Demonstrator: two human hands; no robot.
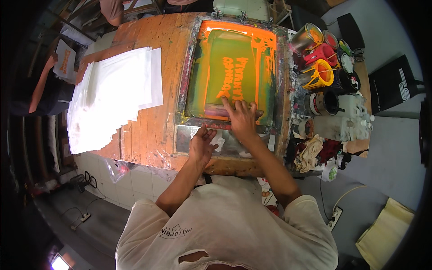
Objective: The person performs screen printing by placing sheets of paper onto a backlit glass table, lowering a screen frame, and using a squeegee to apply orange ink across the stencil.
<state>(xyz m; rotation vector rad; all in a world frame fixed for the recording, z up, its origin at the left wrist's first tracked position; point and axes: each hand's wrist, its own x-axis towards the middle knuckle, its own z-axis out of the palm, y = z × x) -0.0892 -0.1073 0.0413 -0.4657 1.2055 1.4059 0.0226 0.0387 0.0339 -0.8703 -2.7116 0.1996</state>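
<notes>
A screen-printing frame (183,96) lies on the wooden table in front of me. Its green mesh (216,47) carries orange lettering, with orange ink smeared along the far and right edges. My right hand (243,118) grips a squeegee (216,109), a wide bar lying across the near end of the mesh, fingers over its top. At the frame's near edge, my left hand (202,143) has its fingers curled at the rim, palm partly turned up. What lies beneath the frame is mostly hidden.
Fanned white paper sheets (112,94) cover the table's left side. To the right stand open ink cans (318,74), plastic jugs (344,123) and crumpled rags (309,153). Metal clamps (243,16) line the frame's far edge. At far left, another person's hand holds a printed sheet (65,61).
</notes>
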